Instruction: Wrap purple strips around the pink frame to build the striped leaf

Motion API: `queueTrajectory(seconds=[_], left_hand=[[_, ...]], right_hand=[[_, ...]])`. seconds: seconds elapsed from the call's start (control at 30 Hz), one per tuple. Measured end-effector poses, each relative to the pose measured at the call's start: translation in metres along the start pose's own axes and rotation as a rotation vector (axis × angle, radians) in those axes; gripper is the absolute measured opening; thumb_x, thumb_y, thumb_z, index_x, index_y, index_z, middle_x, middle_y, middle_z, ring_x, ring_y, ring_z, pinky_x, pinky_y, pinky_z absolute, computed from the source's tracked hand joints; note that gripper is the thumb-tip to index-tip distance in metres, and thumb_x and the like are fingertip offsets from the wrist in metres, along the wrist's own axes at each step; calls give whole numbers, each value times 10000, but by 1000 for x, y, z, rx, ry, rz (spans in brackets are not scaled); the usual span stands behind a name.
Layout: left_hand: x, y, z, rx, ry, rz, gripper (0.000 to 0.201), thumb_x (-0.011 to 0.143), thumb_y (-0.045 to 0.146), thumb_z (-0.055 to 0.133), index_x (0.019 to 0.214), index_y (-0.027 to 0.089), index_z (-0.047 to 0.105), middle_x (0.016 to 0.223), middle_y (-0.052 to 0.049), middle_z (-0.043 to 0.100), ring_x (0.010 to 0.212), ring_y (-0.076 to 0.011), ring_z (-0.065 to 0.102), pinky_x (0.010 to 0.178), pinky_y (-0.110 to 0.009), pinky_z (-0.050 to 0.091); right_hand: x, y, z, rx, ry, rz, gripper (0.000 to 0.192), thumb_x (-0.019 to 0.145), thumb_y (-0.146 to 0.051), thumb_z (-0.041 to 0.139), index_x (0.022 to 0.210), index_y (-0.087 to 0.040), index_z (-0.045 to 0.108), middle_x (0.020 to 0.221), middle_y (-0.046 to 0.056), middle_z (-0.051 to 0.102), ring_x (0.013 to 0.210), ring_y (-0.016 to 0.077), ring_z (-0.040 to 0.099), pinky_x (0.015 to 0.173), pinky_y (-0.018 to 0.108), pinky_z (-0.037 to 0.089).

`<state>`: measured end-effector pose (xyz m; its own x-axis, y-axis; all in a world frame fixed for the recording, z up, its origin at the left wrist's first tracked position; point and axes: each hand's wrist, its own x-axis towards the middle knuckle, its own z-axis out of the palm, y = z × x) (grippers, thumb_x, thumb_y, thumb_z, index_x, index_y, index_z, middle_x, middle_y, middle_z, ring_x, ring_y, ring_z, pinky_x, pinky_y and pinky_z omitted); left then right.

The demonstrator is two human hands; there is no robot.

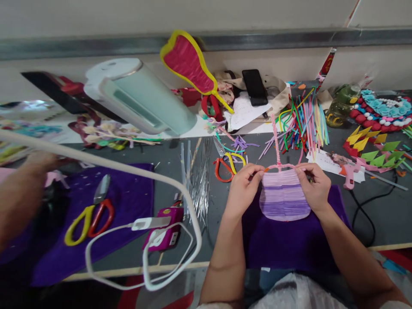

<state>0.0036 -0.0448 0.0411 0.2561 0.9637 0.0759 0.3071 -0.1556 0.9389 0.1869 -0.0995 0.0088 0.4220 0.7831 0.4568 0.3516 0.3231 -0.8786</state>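
Purple striped woven panel point(284, 195) is sitting centre-right, over a dark purple cloth point(289, 244) on the grey tabletop point(380, 214). Left hand point(242, 189) is pinching its top-left corner, right hand point(315, 185) is pinching the top-right; fingers of both are closed narrow on the upper edge. A pink fuzzy stem point(275, 137) is rising from the panel's top edge toward 12 o'clock.

Around it:
- 10 o'clock: red and yellow scissors point(227, 165) lying just beside the left hand.
- 9 o'clock: bundle of thin silver wires point(199, 180); farther out, a magenta tape measure point(165, 229).
- 12–1 o'clock: loose heap of coloured sticks point(302, 122); behind it a black phone point(255, 87) resting on papers.
- 2 o'clock: pink glue gun point(349, 171), black cord trailing off at 4 o'clock.
- 1–2 o'clock, far: green jar point(343, 103), contents unreadable; blue and red flower piece point(383, 111).
- Far 9 o'clock: second pair of scissors point(92, 214) on another purple cloth point(128, 201); another person's arm point(22, 193) is reaching in there, blurred.

Obstructions: a white lamp head point(138, 98) and its white cable point(141, 253) are crossing the left half of the view, covering part of the tabletop. Nothing is covering the panel.
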Motion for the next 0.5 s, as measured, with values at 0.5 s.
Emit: queueTrajectory(seconds=[0.5], left_hand=[[11,-31,0,-882,-408,-392,285,595,311,826,709,107,663,732,-20,580,631,-101,510,590,-215,379]], right_hand=[[12,-4,-6,352,-88,344,154,767,-321,706,735,-199,620,780,18,701,648,123,605,579,232,465]])
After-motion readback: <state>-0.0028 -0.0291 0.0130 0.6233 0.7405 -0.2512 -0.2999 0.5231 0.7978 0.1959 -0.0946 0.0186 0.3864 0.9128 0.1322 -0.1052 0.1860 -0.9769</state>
